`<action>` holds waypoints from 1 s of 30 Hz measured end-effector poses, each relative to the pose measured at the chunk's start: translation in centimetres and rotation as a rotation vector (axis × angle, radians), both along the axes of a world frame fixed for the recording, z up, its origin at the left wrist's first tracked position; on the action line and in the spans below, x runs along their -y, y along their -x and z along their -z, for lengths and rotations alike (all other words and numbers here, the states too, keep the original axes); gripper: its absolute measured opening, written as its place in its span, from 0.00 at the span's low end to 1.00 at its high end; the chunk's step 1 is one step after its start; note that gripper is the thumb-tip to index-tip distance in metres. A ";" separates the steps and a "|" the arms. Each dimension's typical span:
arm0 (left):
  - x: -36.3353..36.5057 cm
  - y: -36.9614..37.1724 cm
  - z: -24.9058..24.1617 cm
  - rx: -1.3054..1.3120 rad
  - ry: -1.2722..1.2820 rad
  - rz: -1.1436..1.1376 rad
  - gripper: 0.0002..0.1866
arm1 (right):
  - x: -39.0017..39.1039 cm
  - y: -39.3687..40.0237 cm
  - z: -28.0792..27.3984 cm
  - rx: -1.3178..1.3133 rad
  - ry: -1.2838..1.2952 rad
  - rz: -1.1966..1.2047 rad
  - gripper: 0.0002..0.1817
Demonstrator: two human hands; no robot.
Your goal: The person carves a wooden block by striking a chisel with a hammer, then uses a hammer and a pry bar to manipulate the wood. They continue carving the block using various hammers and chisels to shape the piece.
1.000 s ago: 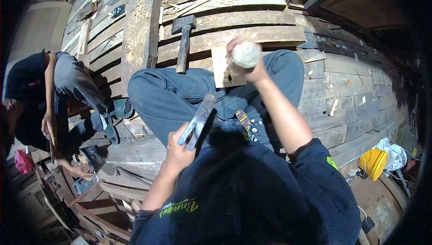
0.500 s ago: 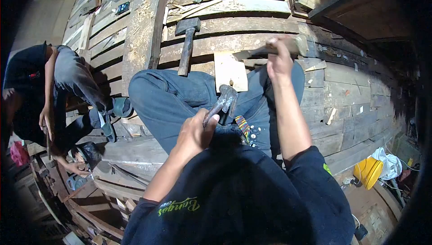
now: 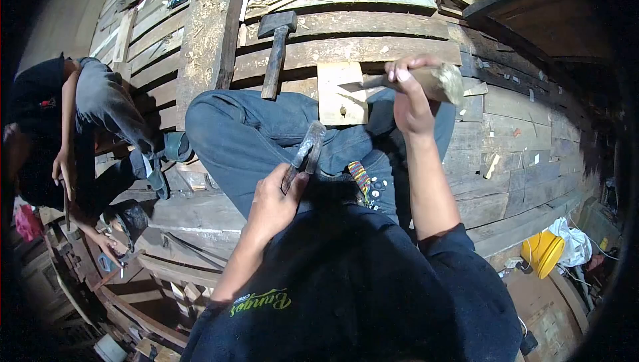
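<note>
A pale wooden block with a small dark hole in it lies across my lap. My right hand is closed around the wooden handle of a chisel; the handle's outer end looks frayed. The chisel's blade reaches left over the block, its tip at or just above the surface. My left hand is wrapped round the shaft of a worn metal hammer, below and left of the block. The hammer's head is apart from the chisel. Beyond my knee lies a mallet with a dark head.
Several planks with gaps between them lie ahead, and shavings cover a thick beam at the left. Another person sits on the left, hands low. A yellow container and a white bag are at the right.
My left hand has drawn the hammer down and left, away from the block. My right hand stays near the same place, the chisel shifted slightly. The other person's lower hand has moved slightly.
</note>
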State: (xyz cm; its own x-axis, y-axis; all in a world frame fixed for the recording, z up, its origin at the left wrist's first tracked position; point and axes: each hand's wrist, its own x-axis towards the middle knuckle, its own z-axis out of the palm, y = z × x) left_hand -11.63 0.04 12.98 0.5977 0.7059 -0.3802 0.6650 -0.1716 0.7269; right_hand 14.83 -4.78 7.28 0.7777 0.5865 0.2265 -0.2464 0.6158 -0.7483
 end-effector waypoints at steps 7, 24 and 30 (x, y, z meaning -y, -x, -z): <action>0.0 1.0 0.0 -0.029 0.013 -0.024 0.16 | -1.9 -0.8 -0.4 0.089 0.082 -0.031 0.15; -0.2 1.3 0.6 -0.059 0.082 -0.054 0.19 | -1.4 0.9 1.4 0.171 0.069 -0.095 0.16; -0.4 1.6 1.0 -0.046 0.027 -0.040 0.20 | -1.2 0.7 2.0 0.059 0.040 -0.043 0.17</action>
